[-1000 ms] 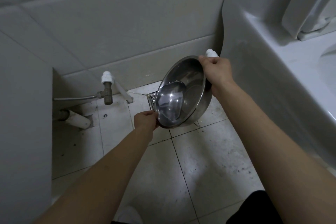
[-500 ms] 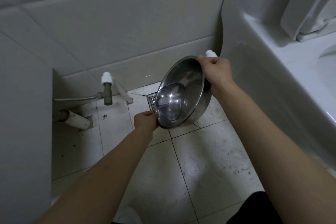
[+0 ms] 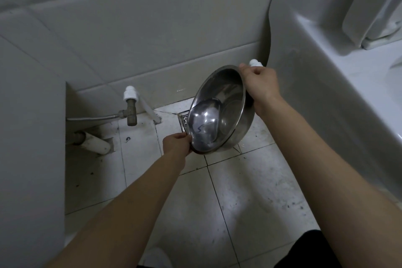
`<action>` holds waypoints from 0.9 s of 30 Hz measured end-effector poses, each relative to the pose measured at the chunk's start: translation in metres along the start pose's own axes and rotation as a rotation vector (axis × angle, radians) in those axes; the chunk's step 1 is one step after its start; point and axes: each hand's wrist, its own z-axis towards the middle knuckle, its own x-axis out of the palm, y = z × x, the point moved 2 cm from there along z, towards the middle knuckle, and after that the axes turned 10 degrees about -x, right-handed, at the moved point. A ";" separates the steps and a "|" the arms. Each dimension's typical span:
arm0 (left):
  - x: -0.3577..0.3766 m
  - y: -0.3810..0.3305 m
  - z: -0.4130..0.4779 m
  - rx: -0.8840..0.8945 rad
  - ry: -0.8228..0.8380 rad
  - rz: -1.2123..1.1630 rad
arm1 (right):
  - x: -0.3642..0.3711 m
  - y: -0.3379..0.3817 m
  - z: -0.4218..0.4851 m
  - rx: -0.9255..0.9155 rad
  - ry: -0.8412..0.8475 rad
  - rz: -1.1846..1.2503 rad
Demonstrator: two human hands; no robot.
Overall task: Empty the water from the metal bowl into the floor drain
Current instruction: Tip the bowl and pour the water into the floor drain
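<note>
A shiny metal bowl (image 3: pixel 228 102) is held steeply tilted, its low rim to the lower left, above the tiled floor. Water pools against its lower inner side. My left hand (image 3: pixel 176 144) grips the low rim, and my right hand (image 3: pixel 260 84) grips the raised far rim. The square metal floor drain (image 3: pixel 182 118) lies in the floor just behind the bowl; only its left part shows, the rest is hidden by the bowl.
A white toilet (image 3: pixel 322 85) fills the right side. A brass valve with a white cap (image 3: pixel 131 109) and a hose stand at the wall to the left, with a white pipe (image 3: pixel 95 143) on the floor. A wall corner (image 3: pixel 32 137) blocks the left.
The bowl has tipped a little more toward the lower left and the water pool has shifted toward the low rim. Both hands stay in place on the rim.
</note>
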 end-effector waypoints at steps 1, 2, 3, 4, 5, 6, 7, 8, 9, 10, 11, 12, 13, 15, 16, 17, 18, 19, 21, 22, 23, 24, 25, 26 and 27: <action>0.000 0.000 0.000 -0.001 0.001 -0.003 | 0.000 0.000 0.000 -0.006 -0.001 -0.003; 0.000 0.000 0.000 -0.004 0.001 -0.003 | 0.000 0.002 0.000 -0.016 0.002 -0.003; 0.000 0.000 0.000 -0.007 0.001 -0.003 | 0.000 0.002 0.000 -0.018 0.004 -0.007; 0.000 0.000 -0.001 -0.010 0.001 -0.001 | 0.000 0.002 -0.001 -0.022 0.005 -0.006; 0.001 0.000 -0.001 -0.011 0.002 0.001 | 0.000 0.002 -0.001 -0.020 0.002 -0.010; 0.001 0.000 -0.001 -0.010 0.005 0.004 | 0.000 0.003 -0.001 -0.022 -0.002 -0.016; 0.001 0.001 -0.001 -0.008 0.009 0.004 | 0.000 0.004 -0.002 -0.026 -0.010 -0.024; 0.002 0.001 -0.001 -0.006 0.012 0.003 | 0.001 0.005 -0.002 -0.034 -0.015 -0.027; 0.002 0.001 -0.001 -0.004 0.014 0.002 | 0.001 0.006 -0.002 -0.036 -0.016 -0.024; 0.002 0.002 -0.001 -0.001 0.015 0.001 | 0.001 0.006 -0.002 -0.039 -0.010 -0.015; 0.002 0.002 -0.001 0.001 0.013 0.002 | 0.000 0.008 -0.003 -0.036 -0.009 -0.010; 0.003 0.002 -0.001 0.000 0.012 0.003 | 0.000 0.009 -0.004 -0.039 -0.007 -0.006; 0.003 0.002 -0.001 -0.002 0.013 0.001 | 0.000 0.009 -0.004 -0.037 -0.007 -0.010; 0.003 0.002 -0.001 -0.008 0.012 -0.002 | 0.000 0.009 -0.004 -0.037 -0.011 -0.016; 0.003 0.002 0.000 -0.009 0.011 -0.002 | 0.001 0.009 -0.004 -0.036 -0.015 -0.019; 0.003 0.002 0.000 -0.008 0.011 0.000 | 0.001 0.009 -0.004 -0.032 -0.018 -0.026; 0.002 0.002 0.001 -0.006 0.010 0.004 | 0.002 0.009 -0.004 -0.033 -0.019 -0.032; 0.002 0.003 0.001 -0.003 0.008 0.006 | 0.002 0.010 -0.005 -0.031 -0.015 -0.034; 0.001 0.003 0.002 0.002 0.007 0.002 | 0.001 0.014 -0.007 -0.039 -0.010 -0.034; 0.002 0.003 0.001 0.003 0.009 0.002 | 0.001 0.015 -0.009 -0.045 -0.008 -0.032; 0.002 0.003 0.001 0.005 0.010 0.004 | 0.001 0.017 -0.010 -0.045 -0.003 -0.033; 0.002 0.003 0.000 0.007 0.011 0.006 | 0.002 0.017 -0.011 -0.048 -0.001 -0.036; 0.003 0.004 0.000 0.007 0.012 0.009 | 0.002 0.019 -0.012 -0.049 0.002 -0.043; 0.002 0.004 0.001 0.006 0.011 0.008 | 0.002 0.019 -0.013 -0.052 0.001 -0.049; 0.003 0.005 0.001 0.004 0.008 0.007 | 0.002 0.020 -0.014 -0.050 0.000 -0.053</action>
